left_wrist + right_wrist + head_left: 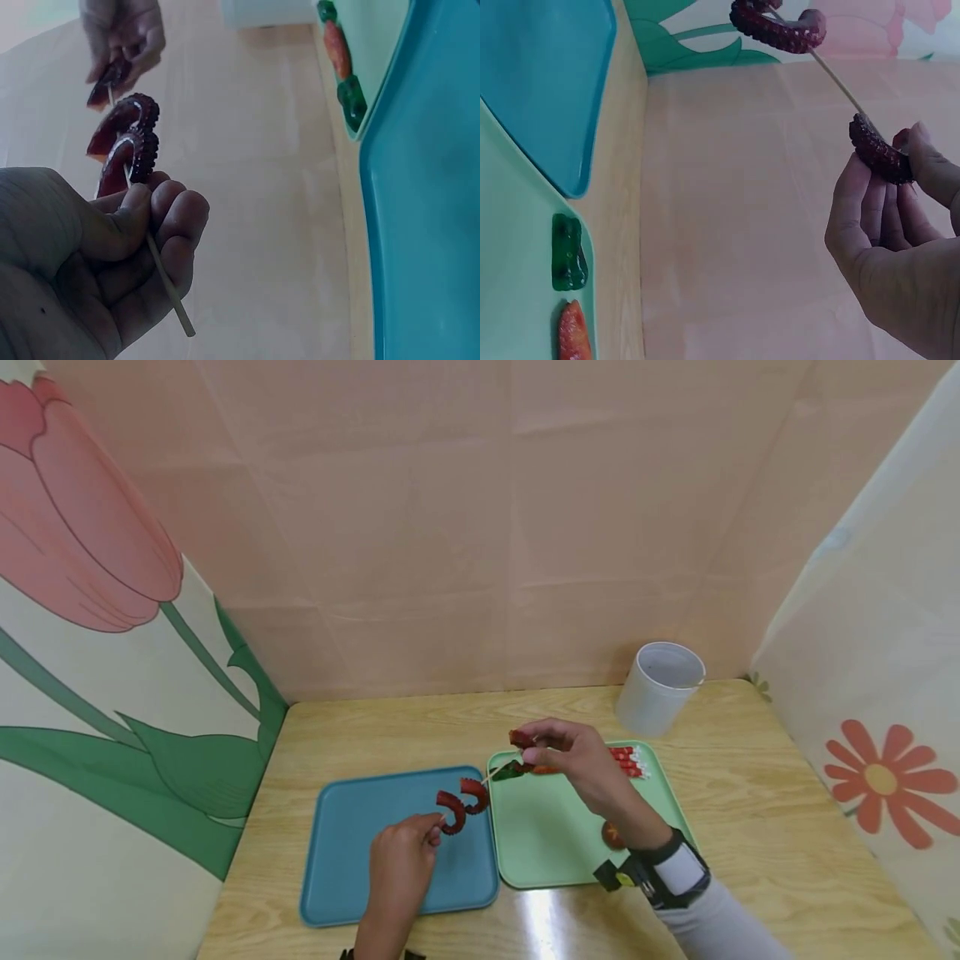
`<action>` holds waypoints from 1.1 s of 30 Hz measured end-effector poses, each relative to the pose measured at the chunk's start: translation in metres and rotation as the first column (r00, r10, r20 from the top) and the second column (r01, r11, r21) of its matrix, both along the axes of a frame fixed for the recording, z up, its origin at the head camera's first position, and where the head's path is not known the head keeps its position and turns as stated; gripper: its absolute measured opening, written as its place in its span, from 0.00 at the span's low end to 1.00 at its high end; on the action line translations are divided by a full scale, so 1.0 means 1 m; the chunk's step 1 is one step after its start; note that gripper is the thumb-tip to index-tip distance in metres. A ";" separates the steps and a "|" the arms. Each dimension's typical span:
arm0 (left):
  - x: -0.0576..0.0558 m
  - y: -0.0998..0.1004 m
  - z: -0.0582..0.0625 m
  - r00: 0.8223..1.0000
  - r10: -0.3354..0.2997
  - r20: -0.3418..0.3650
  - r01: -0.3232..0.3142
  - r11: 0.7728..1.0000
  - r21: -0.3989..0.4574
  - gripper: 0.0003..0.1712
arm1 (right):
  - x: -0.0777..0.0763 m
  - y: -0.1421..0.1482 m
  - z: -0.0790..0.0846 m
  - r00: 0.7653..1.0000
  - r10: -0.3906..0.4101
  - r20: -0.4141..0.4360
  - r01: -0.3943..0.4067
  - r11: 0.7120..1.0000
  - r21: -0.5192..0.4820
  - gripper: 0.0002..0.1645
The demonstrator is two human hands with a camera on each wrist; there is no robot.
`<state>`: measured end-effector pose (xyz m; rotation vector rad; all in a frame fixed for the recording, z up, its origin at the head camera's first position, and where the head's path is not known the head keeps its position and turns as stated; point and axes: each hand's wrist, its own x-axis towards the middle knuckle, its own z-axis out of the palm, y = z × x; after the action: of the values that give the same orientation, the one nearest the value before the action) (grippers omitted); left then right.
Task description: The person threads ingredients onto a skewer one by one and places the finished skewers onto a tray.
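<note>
My left hand (401, 860) pinches a thin wooden skewer (172, 292) between thumb and fingers, its lower end sticking out below the grip. Two curled, dark red octopus tentacle pieces (474, 793) with bumpy suckers are threaded just above those fingers. Farther up, my right hand (588, 772) pinches a third tentacle piece (881, 156) at the skewer's other end. In the right wrist view the stick meets that piece, and bare wood shows between it and the other two. Both hands are raised over the trays, the skewer slanting up to the right.
A blue tray (345, 835) lies at left, against a green tray (540, 839). The green tray bears a green pepper piece (569, 255), an orange-red piece (574, 334), red-and-white sticks (628, 760) and a round reddish-brown piece (611, 835). Behind stands a white cup (648, 697).
</note>
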<state>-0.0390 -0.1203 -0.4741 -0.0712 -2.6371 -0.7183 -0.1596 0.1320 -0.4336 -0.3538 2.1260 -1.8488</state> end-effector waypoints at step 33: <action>0.018 -0.025 -0.031 0.987 0.147 0.069 -0.150 0.988 0.047 0.13 | 0.000 -0.003 -0.022 0.991 0.117 -0.069 -0.101 0.973 0.206 0.22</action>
<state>-0.0207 -0.1458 -0.5054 0.1644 -2.6488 -0.7497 -0.1600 0.1285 -0.4559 -0.4943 2.2741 -1.5669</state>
